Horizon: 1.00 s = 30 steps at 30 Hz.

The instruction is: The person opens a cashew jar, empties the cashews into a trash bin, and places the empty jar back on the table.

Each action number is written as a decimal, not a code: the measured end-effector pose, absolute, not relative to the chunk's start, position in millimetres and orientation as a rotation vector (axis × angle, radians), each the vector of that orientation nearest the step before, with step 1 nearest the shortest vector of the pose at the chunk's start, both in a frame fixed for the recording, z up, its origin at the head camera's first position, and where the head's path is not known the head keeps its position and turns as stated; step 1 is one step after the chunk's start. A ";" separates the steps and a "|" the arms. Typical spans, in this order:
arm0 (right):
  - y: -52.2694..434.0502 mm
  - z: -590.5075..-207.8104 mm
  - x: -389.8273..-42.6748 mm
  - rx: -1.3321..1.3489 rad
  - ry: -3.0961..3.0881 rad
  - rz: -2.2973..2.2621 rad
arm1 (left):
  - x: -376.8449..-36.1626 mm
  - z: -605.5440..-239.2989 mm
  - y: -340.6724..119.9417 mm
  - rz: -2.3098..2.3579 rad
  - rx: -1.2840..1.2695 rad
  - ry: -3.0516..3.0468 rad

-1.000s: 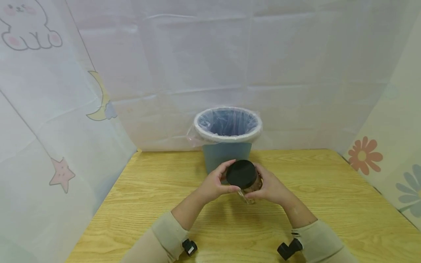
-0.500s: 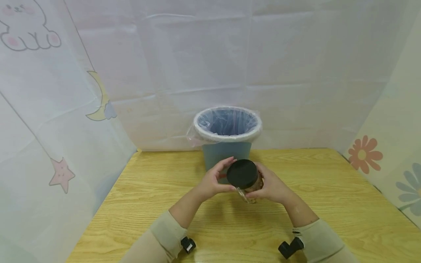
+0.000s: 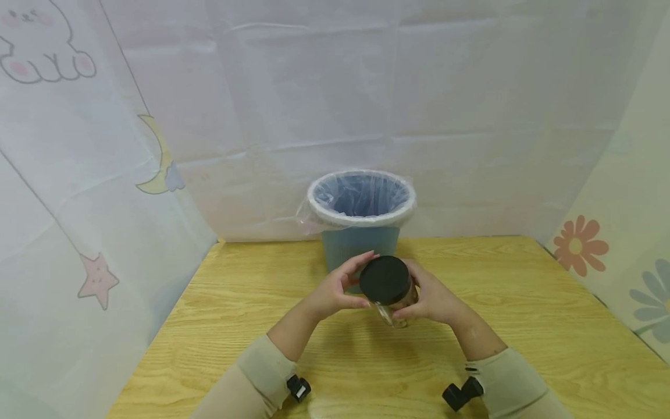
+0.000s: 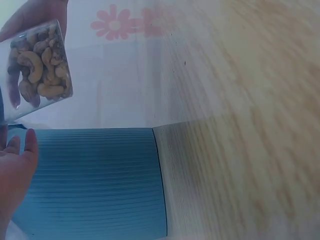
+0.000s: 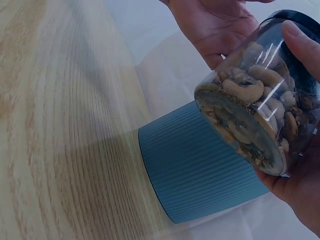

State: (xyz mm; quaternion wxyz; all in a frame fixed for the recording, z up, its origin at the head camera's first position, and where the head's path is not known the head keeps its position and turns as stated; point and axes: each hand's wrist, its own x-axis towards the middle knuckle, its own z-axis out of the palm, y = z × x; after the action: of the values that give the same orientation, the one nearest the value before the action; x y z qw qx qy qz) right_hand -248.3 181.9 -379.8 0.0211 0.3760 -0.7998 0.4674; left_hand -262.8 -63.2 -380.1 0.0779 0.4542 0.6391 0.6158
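A clear jar of cashews (image 5: 250, 100) with a black lid (image 3: 385, 280) is held tilted above the table, lid toward me. My right hand (image 3: 431, 297) grips the jar's body from the right side, thumb in front and fingers behind. My left hand (image 3: 335, 294) is spread at the lid's left side, its fingertips close by the rim and its thumb apart from it. In the left wrist view the left hand (image 4: 17, 170) shows just below the jar (image 4: 42, 67). The right wrist view shows its palm behind the jar; the lid is partly cut off there.
Behind the hands a blue ribbed trash bin (image 3: 361, 244) with a white rim and clear liner stands on the wooden table (image 3: 235, 326). A pale printed backdrop (image 3: 314, 87) closes off the back and sides. Black wrist cameras (image 3: 299, 389) sit on both sleeves.
My left hand has eased off the lid a little to the left, its thumb leaving the lid's edge. The right hand and jar stay nearly in place, the jar turning slightly.
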 end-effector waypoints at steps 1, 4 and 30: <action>182.0 -380.0 -248.3 1.176 -2.479 1.448 | -262.6 -380.1 -63.3 1.848 1.366 1.901; 182.1 -379.7 -248.0 1.202 -2.477 1.446 | -262.8 -380.3 -63.6 1.852 1.395 1.884; 185.2 -375.2 -247.5 1.311 -2.406 1.536 | -264.9 -378.1 -62.8 1.847 1.459 1.747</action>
State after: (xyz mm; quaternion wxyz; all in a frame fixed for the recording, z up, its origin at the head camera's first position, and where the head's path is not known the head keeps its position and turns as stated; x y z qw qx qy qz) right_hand -247.5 185.2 -375.2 0.0002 0.4175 -0.7659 0.4890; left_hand -264.9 -62.8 -378.1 0.1052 0.4950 0.5927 0.6266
